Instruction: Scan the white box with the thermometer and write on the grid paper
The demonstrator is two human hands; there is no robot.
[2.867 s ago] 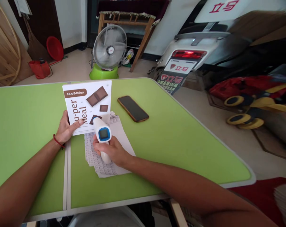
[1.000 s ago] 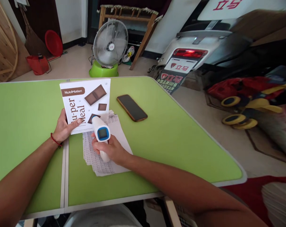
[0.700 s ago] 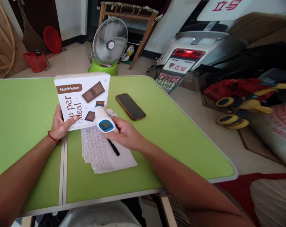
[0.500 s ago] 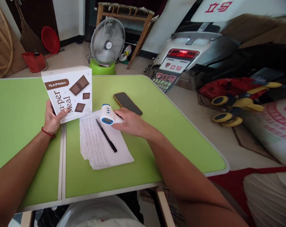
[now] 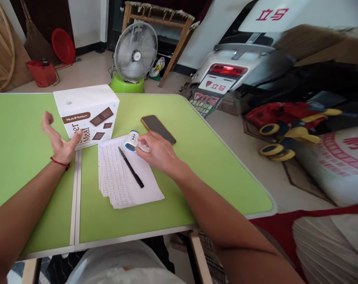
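Observation:
My left hand (image 5: pixel 60 140) is open beside a white NutriMotion box (image 5: pixel 88 102) with chocolate pieces pictured on it. Its thumb lies against the box front while the other fingers stick out away from the side. The box stands upright on the green table (image 5: pixel 131 227). A white and blue infrared thermometer (image 5: pixel 132 140) lies at the top of the written paper sheets (image 5: pixel 116 193). Around its handle end is my right hand (image 5: pixel 158 152), thumb and forefinger apart and loosened; the hand partly hides the handle. A black pen (image 5: pixel 130 167) rests across the paper.
A dark smartphone (image 5: pixel 158 128) lies beyond my right hand. Past the table stand a fan (image 5: pixel 136 53) on a green stool (image 5: pixel 127 83) and a white scooter (image 5: pixel 229 67). A yellow and blue wheeled toy (image 5: pixel 288 134) and a white sack (image 5: pixel 344 165) are at the right.
The box has gone from tilted in my left hand to upright on the table, showing more of its top. My left fingers have come off it. My right hand has loosened around the thermometer.

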